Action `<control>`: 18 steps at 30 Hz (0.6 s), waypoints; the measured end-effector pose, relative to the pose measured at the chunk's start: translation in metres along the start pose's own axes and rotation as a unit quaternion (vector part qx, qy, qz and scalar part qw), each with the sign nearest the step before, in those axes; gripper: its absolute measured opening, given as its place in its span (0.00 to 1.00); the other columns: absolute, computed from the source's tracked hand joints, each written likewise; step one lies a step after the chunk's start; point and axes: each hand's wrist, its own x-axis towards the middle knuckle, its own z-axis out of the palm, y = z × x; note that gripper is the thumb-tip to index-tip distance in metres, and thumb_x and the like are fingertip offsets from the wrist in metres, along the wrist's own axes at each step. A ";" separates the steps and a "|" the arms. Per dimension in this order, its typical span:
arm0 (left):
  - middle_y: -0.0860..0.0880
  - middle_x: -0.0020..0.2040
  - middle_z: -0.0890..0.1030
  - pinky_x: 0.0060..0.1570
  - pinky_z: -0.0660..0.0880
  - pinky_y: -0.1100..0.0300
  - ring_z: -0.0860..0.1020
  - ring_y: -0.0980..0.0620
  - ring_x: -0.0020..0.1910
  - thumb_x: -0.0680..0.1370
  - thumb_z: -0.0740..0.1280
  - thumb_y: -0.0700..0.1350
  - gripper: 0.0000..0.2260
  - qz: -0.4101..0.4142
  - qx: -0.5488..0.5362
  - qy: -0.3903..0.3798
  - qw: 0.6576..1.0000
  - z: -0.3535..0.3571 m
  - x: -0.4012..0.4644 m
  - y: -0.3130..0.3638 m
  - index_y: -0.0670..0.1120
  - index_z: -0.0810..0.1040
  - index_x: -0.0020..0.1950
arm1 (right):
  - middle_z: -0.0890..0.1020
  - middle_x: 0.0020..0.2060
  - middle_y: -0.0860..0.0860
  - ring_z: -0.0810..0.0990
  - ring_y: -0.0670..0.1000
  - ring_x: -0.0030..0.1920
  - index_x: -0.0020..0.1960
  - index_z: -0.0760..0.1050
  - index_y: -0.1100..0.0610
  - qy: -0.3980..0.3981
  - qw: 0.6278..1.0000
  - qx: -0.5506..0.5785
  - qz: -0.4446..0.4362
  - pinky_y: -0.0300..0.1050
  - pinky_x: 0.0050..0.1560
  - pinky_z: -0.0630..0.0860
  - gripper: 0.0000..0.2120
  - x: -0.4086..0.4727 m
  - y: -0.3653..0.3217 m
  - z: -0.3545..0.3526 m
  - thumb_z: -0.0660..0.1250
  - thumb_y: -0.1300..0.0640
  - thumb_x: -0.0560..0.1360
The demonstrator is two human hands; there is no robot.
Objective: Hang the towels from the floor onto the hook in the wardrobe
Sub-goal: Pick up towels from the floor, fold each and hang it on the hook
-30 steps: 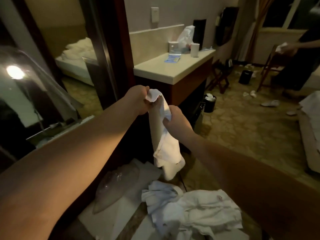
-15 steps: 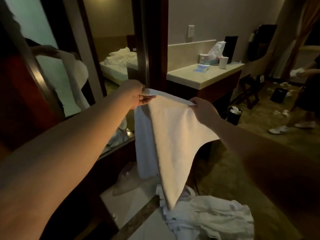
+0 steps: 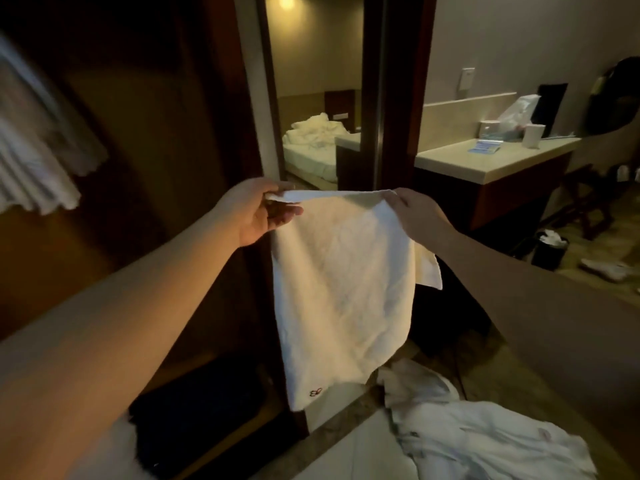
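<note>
- The towel (image 3: 343, 289), bunched into a narrow roll a second ago and half spread half a second ago, is now hanging as a flat, open sheet with a small red mark near its lower corner.
- The left hand (image 3: 258, 213) is pinching the towel's upper left corner between thumb and fingers; the right hand (image 3: 414, 214) is pinching the upper right corner, so both grips are clamped on the towel's top edge.
- The hands have been drawing apart across the three moments, pulling that top edge taut.
- The view has been swinging left: the dark wardrobe (image 3: 156, 168) opening is now lying left of the towel, where earlier a mirrored panel was filling that side.
- The towel is hanging in front of the wardrobe's door frame, above the pile of towels (image 3: 478, 434) lying on the floor below and right of it.
- The tabletop (image 3: 491, 161) with its cups and bag is standing well to the right of the towel.
- No hook is showing in the dim wardrobe; I cannot tell where it is.
- Judging from this, the straightening step is looking done and the carry to the hook is coming next, with more towels waiting.
</note>
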 end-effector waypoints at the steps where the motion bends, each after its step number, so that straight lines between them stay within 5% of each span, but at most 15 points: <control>1: 0.34 0.56 0.80 0.35 0.81 0.58 0.86 0.41 0.43 0.79 0.59 0.36 0.13 0.007 -0.016 -0.016 1.000 -0.023 -0.015 0.003 0.36 0.80 0.58 | 0.79 0.44 0.44 0.78 0.46 0.46 0.58 0.78 0.48 0.000 1.000 0.001 -0.002 0.40 0.43 0.69 0.18 -0.006 -0.016 0.009 0.54 0.40 0.84; 6: 0.37 0.56 0.81 0.43 0.82 0.61 0.86 0.46 0.49 0.76 0.60 0.27 0.18 0.038 0.057 -0.040 0.997 -0.111 -0.073 0.017 0.39 0.77 0.63 | 0.80 0.39 0.46 0.79 0.45 0.41 0.43 0.75 0.43 0.008 1.000 0.010 -0.028 0.40 0.37 0.70 0.18 -0.034 -0.091 0.044 0.54 0.36 0.83; 8: 0.46 0.46 0.86 0.39 0.81 0.62 0.86 0.53 0.42 0.80 0.67 0.36 0.10 0.077 0.192 0.015 0.978 -0.135 -0.091 0.019 0.43 0.79 0.60 | 0.80 0.38 0.43 0.79 0.44 0.41 0.43 0.75 0.40 -0.006 0.999 0.014 -0.045 0.40 0.37 0.69 0.17 -0.044 -0.118 0.058 0.54 0.35 0.82; 11: 0.54 0.29 0.79 0.26 0.70 0.68 0.75 0.61 0.23 0.81 0.66 0.54 0.07 0.153 0.408 0.102 0.894 -0.171 -0.117 0.023 0.54 0.79 0.47 | 0.80 0.38 0.43 0.79 0.45 0.40 0.46 0.78 0.43 -0.030 0.998 -0.001 -0.063 0.42 0.37 0.71 0.19 -0.054 -0.154 0.079 0.54 0.34 0.81; 15: 0.49 0.38 0.80 0.30 0.69 0.59 0.74 0.54 0.30 0.80 0.64 0.61 0.10 0.210 0.501 0.161 0.824 -0.208 -0.144 0.033 0.58 0.76 0.44 | 0.81 0.39 0.46 0.79 0.46 0.41 0.47 0.80 0.46 -0.062 0.994 0.004 -0.089 0.45 0.40 0.73 0.22 -0.064 -0.189 0.100 0.54 0.33 0.80; 18: 0.47 0.50 0.80 0.42 0.77 0.56 0.79 0.51 0.44 0.80 0.66 0.57 0.08 0.223 0.426 0.142 0.865 -0.232 -0.159 0.045 0.54 0.78 0.48 | 0.81 0.41 0.49 0.79 0.49 0.43 0.50 0.81 0.50 -0.097 0.988 0.012 -0.119 0.45 0.41 0.72 0.22 -0.074 -0.210 0.112 0.56 0.36 0.82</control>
